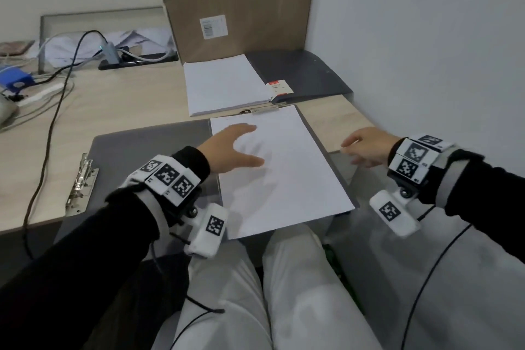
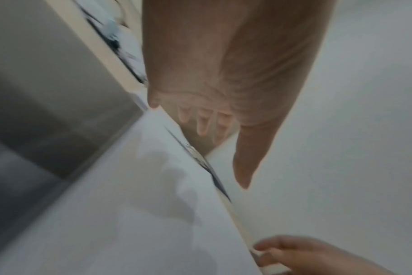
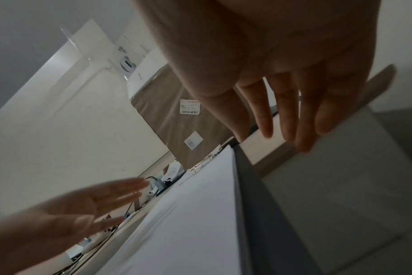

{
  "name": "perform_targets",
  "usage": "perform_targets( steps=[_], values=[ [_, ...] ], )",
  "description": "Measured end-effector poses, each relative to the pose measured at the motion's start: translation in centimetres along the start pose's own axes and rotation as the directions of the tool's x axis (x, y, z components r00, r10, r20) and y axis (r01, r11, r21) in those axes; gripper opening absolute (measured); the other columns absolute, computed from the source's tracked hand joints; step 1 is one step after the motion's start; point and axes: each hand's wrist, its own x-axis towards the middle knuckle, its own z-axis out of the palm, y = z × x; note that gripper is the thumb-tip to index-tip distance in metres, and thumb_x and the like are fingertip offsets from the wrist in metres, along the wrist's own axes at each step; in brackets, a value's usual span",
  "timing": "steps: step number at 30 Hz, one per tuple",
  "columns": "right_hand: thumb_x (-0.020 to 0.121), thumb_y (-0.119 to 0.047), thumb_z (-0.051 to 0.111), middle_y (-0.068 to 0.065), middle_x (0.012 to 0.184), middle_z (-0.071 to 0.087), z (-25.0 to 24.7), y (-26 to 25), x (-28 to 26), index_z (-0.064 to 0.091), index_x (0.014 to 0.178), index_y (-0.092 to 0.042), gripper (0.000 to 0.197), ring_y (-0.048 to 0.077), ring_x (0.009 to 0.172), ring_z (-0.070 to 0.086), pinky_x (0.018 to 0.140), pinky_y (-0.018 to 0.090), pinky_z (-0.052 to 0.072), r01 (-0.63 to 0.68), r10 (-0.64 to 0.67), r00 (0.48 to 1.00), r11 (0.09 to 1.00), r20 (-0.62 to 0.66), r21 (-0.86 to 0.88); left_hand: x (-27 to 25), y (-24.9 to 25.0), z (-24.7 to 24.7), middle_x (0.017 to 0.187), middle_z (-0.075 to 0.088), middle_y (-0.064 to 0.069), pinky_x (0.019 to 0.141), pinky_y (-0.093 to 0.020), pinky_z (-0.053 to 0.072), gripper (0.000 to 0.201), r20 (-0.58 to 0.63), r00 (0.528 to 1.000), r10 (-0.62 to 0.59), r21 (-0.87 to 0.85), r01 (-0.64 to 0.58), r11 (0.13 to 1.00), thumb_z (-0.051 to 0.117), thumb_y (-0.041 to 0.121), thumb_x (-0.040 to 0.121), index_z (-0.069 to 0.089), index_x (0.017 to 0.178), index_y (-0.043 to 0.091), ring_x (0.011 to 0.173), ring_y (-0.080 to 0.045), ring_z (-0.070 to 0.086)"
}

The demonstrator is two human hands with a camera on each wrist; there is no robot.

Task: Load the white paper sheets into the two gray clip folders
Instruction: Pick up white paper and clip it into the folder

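Observation:
A gray clip folder (image 1: 147,156) lies open at the table's near edge, with a metal clip (image 1: 82,182) on its bare left half. White paper sheets (image 1: 284,173) cover its right half under a second clip (image 1: 264,109) at the top. My left hand (image 1: 235,148) hovers flat over the sheets with straight, spread fingers (image 2: 202,122) and casts a shadow on them. My right hand (image 1: 363,150) is at the folder's right edge (image 3: 249,195), fingers (image 3: 287,119) straight, holding nothing. Behind lie a stack of white paper (image 1: 224,84) and a second, darker gray folder (image 1: 301,74).
A tall cardboard box (image 1: 235,6) stands behind the paper stack. Cables (image 1: 56,111), a blue device (image 1: 17,81) and a power strip fill the table's left side. A white wall (image 1: 426,37) closes the right. The folder overhangs the table edge above my lap.

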Motion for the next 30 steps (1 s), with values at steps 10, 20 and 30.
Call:
perform_targets(
  steps=[10, 20, 30],
  values=[
    [0.096, -0.013, 0.048, 0.004, 0.071, 0.060, 1.9, 2.0, -2.2, 0.059, 0.082, -0.009, 0.019, 0.010, 0.054, 0.058, 0.055, 0.022, 0.050, -0.146, 0.117, 0.975, 0.978, 0.188, 0.148, -0.4, 8.1, 10.5, 0.160, 0.003, 0.005, 0.112, -0.065, 0.002, 0.101, 0.382, 0.914, 0.137, 0.452, -0.314, 0.835, 0.073, 0.052, 0.068, 0.014, 0.148, 0.034, 0.148, -0.020, -0.002],
    [0.093, -0.009, 0.052, 0.004, 0.064, 0.057, 2.5, 2.5, -2.6, 0.060, 0.075, -0.011, 0.020, 0.005, 0.040, 0.052, 0.046, 0.016, 0.048, -0.102, 0.076, 0.976, 0.987, 0.202, 0.126, 0.7, 7.5, 12.0, 0.158, 0.010, 0.005, 0.111, -0.065, 0.007, 0.096, 0.287, 0.945, 0.157, 0.478, -0.283, 0.832, 0.072, 0.042, 0.069, 0.017, 0.146, 0.035, 0.146, -0.020, 0.008],
    [0.095, -0.029, 0.050, 0.004, 0.072, 0.058, 2.7, 2.1, -2.9, 0.061, 0.091, -0.007, 0.025, 0.013, 0.060, 0.054, 0.058, 0.022, 0.049, -0.116, 0.081, 0.977, 0.978, 0.197, 0.175, 0.7, 7.2, 11.4, 0.159, 0.003, 0.007, 0.112, -0.064, 0.000, 0.103, 0.292, 0.946, 0.138, 0.401, -0.253, 0.880, 0.068, 0.060, 0.067, 0.008, 0.147, 0.038, 0.148, -0.018, -0.001]
  ],
)
